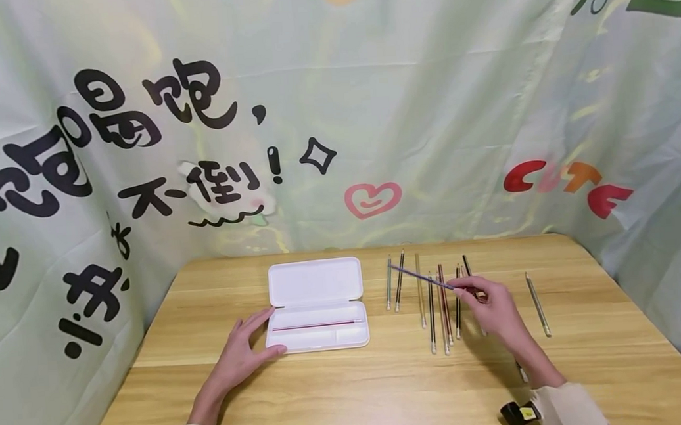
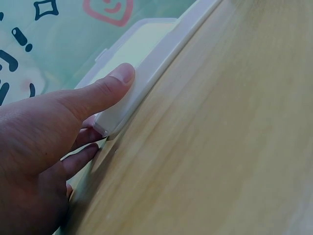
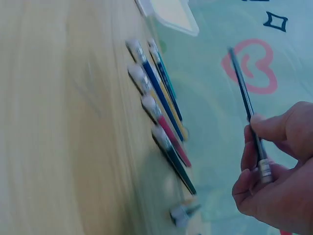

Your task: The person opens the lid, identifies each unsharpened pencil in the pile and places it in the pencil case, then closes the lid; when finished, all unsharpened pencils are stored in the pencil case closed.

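A white pencil case [image 1: 316, 282] lies with its lid raised, and one dark red pencil [image 1: 315, 325] rests in its tray. My left hand [image 1: 242, 354] holds the case's left end, thumb at the front edge and fingers along the side; in the left wrist view the thumb [image 2: 110, 88] lies against its wall. Over the pencils on the table, my right hand [image 1: 495, 307] pinches a dark bluish pencil [image 1: 422, 276] near its eraser end. That pencil [image 3: 242, 88] points up and away from the fingers in the right wrist view. Its tip is left of the hand.
Several loose pencils [image 1: 446, 310] with white erasers lie side by side right of the case. A grey pencil [image 1: 538, 305] lies apart at the right, and another pencil's end [image 1: 522, 372] shows beside the right forearm. A printed curtain [image 1: 428, 114] hangs behind the wooden table [image 1: 341, 397].
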A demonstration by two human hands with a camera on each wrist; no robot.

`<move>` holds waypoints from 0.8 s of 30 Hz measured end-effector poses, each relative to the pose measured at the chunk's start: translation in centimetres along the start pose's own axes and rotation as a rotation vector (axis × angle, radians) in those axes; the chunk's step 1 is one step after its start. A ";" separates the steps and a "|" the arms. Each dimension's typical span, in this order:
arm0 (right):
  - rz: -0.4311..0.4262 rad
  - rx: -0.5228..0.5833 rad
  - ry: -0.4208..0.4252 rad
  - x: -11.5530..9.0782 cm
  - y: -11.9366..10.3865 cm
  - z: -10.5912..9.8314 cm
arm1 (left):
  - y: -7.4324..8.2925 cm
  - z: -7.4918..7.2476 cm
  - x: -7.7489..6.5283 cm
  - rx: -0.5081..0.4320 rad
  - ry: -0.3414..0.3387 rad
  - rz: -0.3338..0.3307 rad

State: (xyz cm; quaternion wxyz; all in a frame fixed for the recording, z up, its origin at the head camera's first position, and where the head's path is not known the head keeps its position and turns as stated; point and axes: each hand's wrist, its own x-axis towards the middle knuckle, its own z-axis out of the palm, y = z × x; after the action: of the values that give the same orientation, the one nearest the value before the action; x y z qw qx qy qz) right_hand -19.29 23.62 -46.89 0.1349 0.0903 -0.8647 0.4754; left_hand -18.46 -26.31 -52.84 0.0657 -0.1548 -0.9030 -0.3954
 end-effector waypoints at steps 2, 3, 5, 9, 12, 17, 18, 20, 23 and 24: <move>0.006 0.033 -0.016 0.0 -0.3 0.6 | 0.0 0.0 0.0 0.001 0.002 0.004; 0.005 0.051 -0.025 0.0 -0.4 0.9 | 0.0 0.0 0.0 0.002 0.003 0.006; -0.014 0.074 -0.040 -0.1 -0.7 1.5 | 0.0 0.0 0.0 0.001 0.004 0.012; -0.050 0.091 -0.074 -0.3 -1.0 3.0 | 0.0 0.1 0.1 -0.001 -0.002 0.017; -0.071 0.082 -0.110 -0.4 -1.4 4.1 | 0.0 0.1 0.1 -0.003 -0.005 0.011; -0.101 0.072 -0.148 -0.1 -2.2 5.8 | 0.0 0.2 0.1 -0.004 -0.007 0.005; -0.102 0.077 -0.149 0.0 -2.4 6.1 | 0.0 0.2 0.1 -0.004 -0.006 0.007; -0.109 0.083 -0.142 0.3 -2.9 6.8 | 0.0 0.2 0.1 -0.003 -0.004 0.006; -0.103 0.101 -0.124 0.6 -3.7 7.9 | 0.1 0.2 0.1 -0.005 0.004 0.007; -0.091 0.111 -0.121 0.7 -3.9 8.3 | 0.0 0.2 0.1 -0.001 0.005 0.009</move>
State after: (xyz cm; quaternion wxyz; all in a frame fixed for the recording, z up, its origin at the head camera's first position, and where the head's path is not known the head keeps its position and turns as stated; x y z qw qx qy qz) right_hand -20.03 14.48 -47.81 0.0987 0.1656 -0.8385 0.5097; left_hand -18.51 -26.11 -52.96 0.0696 -0.1579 -0.9019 -0.3960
